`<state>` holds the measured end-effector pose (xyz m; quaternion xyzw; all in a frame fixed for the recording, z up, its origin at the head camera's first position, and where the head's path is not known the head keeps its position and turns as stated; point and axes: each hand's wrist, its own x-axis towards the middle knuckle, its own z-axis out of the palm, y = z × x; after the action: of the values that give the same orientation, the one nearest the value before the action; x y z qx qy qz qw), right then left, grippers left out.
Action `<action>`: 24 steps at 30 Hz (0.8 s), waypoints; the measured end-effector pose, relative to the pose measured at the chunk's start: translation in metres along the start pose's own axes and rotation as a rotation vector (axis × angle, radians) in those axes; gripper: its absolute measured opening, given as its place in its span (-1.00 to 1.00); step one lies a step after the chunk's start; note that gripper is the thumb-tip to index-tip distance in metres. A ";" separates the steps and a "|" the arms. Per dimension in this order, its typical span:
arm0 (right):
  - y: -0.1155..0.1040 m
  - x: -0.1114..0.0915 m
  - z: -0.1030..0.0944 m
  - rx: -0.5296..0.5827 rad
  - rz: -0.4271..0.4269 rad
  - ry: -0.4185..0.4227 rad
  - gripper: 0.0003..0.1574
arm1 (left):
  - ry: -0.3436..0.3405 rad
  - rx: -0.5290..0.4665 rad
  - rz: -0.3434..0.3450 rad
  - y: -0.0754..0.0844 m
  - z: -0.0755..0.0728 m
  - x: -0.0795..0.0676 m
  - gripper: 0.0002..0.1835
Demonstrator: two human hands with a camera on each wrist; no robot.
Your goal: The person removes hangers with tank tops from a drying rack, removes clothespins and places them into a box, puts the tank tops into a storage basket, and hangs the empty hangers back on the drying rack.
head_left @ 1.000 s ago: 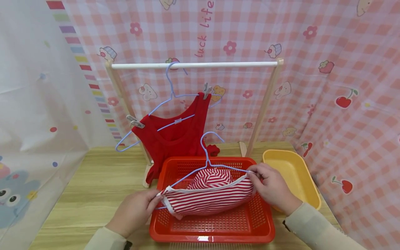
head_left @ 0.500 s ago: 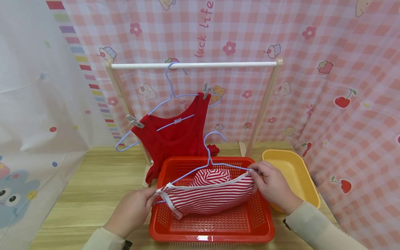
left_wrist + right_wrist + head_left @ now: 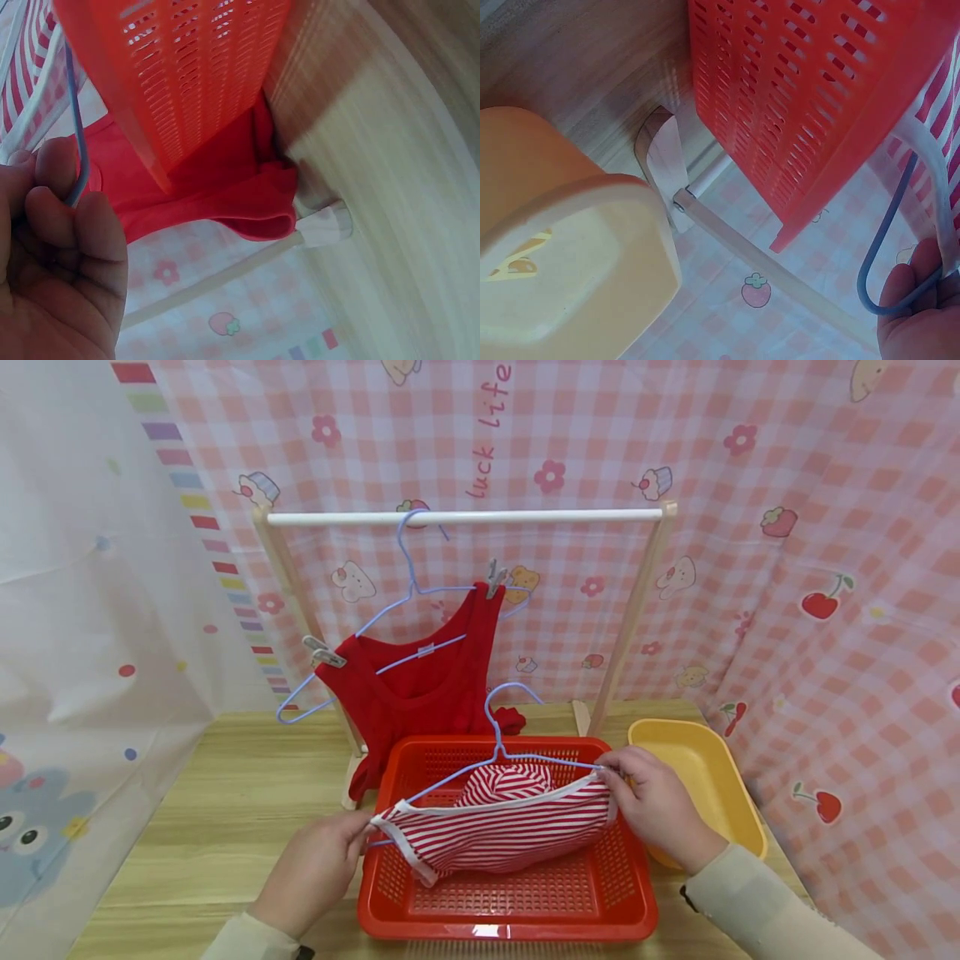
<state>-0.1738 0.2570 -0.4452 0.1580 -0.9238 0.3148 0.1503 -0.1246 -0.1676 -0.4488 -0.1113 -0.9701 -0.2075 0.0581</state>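
A red-and-white striped tank top (image 3: 517, 835) with white trim is held over the red basket, on a light blue wire hanger (image 3: 498, 737). My left hand (image 3: 311, 868) pinches its white-edged shoulder strap at the left end. In the left wrist view the curled fingers (image 3: 56, 161) close around the hanger's wire end too. At the other end my right hand (image 3: 660, 810) grips the right strap together with the hanger's tip; the right wrist view shows the blue wire loop (image 3: 885, 225) entering those fingers. The hanger's hook rises free above the cloth. Bunched striped fabric shows behind the neckline.
Beneath the garment stands a red perforated basket (image 3: 510, 932). Behind it, a red tank top (image 3: 420, 697) hangs from a white-barred rack (image 3: 540, 516) on another hanger with two grey clothespins (image 3: 326, 653). A yellow tub (image 3: 708, 785), at right, contains small yellow pieces (image 3: 521, 262).
My left hand has drawn slightly left and up with its strap, stretching the top a little wider. The hanger's hook swayed right, then partly back left. The right hand has barely moved.
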 end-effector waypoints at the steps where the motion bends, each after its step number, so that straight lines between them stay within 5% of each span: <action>1: 0.000 0.000 0.000 -0.004 -0.003 0.004 -0.87 | 0.007 -0.001 0.001 0.000 0.000 -0.001 -0.86; 12: 0.001 0.002 0.002 -0.030 -0.019 0.025 -0.86 | 0.132 0.044 0.104 -0.008 0.006 -0.004 -0.85; 24: 0.001 0.000 0.002 0.006 0.016 0.012 -0.84 | 0.124 0.077 0.141 -0.015 0.006 -0.005 -0.74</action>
<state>-0.1748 0.2567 -0.4474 0.1493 -0.9231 0.3197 0.1530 -0.1235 -0.1794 -0.4613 -0.1639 -0.9617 -0.1720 0.1366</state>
